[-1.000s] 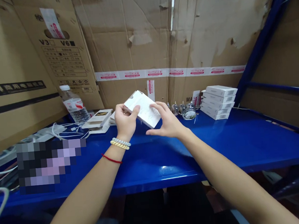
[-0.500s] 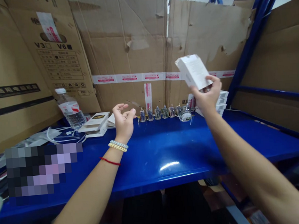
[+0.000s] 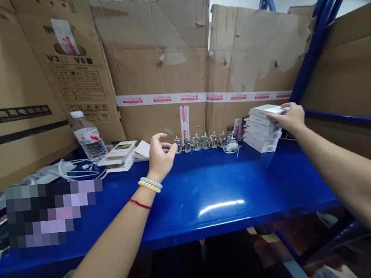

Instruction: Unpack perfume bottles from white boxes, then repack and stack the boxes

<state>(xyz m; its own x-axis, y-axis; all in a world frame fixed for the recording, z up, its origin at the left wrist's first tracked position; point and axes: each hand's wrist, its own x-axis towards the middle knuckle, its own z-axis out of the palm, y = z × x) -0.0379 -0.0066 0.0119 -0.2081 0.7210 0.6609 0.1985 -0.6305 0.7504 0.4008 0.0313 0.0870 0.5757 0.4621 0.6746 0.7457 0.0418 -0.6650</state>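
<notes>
My right hand [image 3: 289, 117] lies flat on the top white box [image 3: 269, 109], fingers spread over it and not wrapped round it. That box sits on the stack of white boxes [image 3: 262, 130] at the back right corner of the blue desk [image 3: 209, 189].

The box lies flat. Its long side runs from the back right corner toward the middle of the desk, with the near end pointing left.

If I push sideways, I think the top box could slide off, or the stack could tip onto the little glass bottles [image 3: 205, 141] just beside it.

My left hand [image 3: 159, 156] is half open and holds nothing. It hovers near the bottles and could bump them.
</notes>
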